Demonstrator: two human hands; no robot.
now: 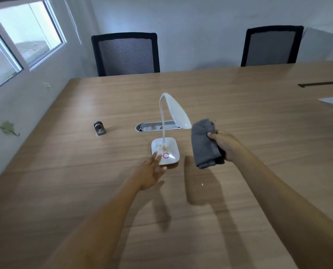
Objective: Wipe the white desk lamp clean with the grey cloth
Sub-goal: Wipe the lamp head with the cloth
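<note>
We look down on a wooden table point(239, 105) with the white lamp point(166, 150) standing near the middle of the view. Its square base bears a pink ring and a scatter of brownish specks, and its thin neck rises and curves over to a long head that tilts down toward 3 o'clock. Our left hand point(152, 171) comes in from 7 o'clock, fingers spread and loose, gripping nothing; its fingertips overlap the near-left corner of the base, though we cannot tell whether they touch it. Our right hand point(226, 146) comes in from 5 o'clock and is clenched round the folded grey cloth point(205, 144), which hangs upright in the air just right of the lamp, its top near the tip of the head. Behind the lamp, at 12 o'clock, a silver cable tray point(154, 126) is sunk into the tabletop. A small dark cylinder point(99, 128) stands at 10 o'clock. Two black mesh chairs point(125, 54) wait along the far edge, and a window point(24, 35) fills the upper left wall.
</note>
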